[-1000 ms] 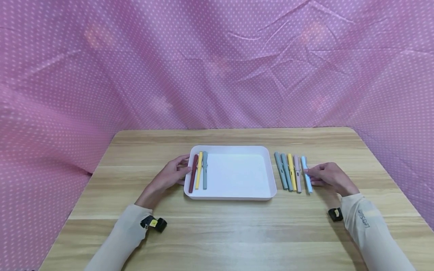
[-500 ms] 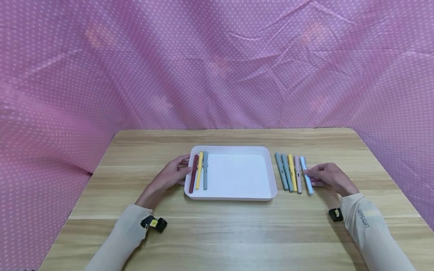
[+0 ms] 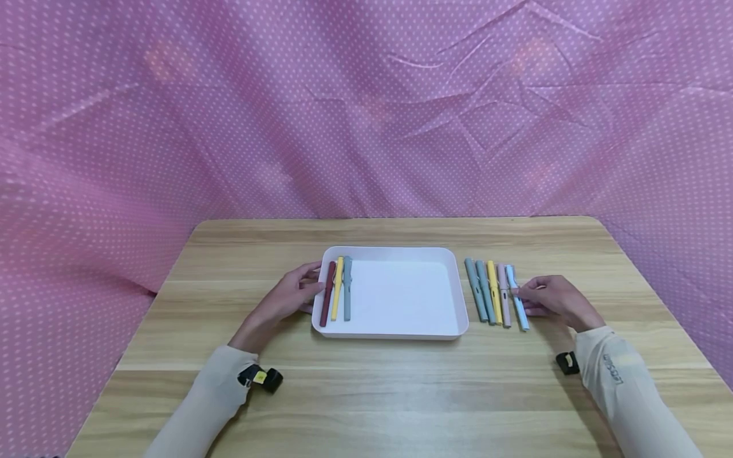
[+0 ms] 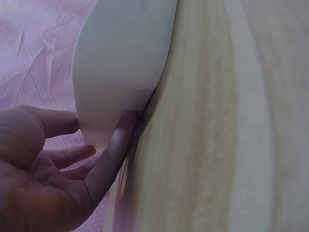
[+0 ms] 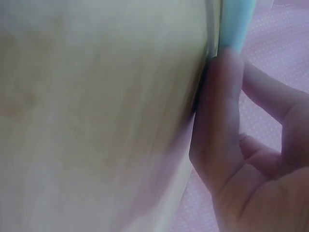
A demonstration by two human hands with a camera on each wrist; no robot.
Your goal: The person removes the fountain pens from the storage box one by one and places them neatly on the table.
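Note:
A white tray [image 3: 395,249] sits mid-table with a dark red pen [image 3: 328,294], a yellow pen [image 3: 337,288] and a grey-blue pen [image 3: 346,288] along its left side. My left hand [image 3: 292,294] rests against the tray's left wall [image 4: 120,58], thumb [image 4: 116,145] touching it and fingers relaxed. To the right of the tray several pens lie in a row. The rightmost is a light blue pen [image 3: 522,315]. My right hand [image 3: 552,298] touches its right side, with the thumb [image 5: 217,106] laid against the light blue pen [image 5: 236,24].
The row also holds a pink pen [image 3: 503,296], a yellow pen [image 3: 494,292] and two grey-green pens [image 3: 478,291]. The wooden table [image 3: 366,394] is ringed by pink dotted cloth [image 3: 366,114]. Small black devices [image 3: 260,378] sit at both wrists.
The light blue pen has slid slightly left, closer to the pink pen, with my right hand following it. My left hand has stayed at the tray.

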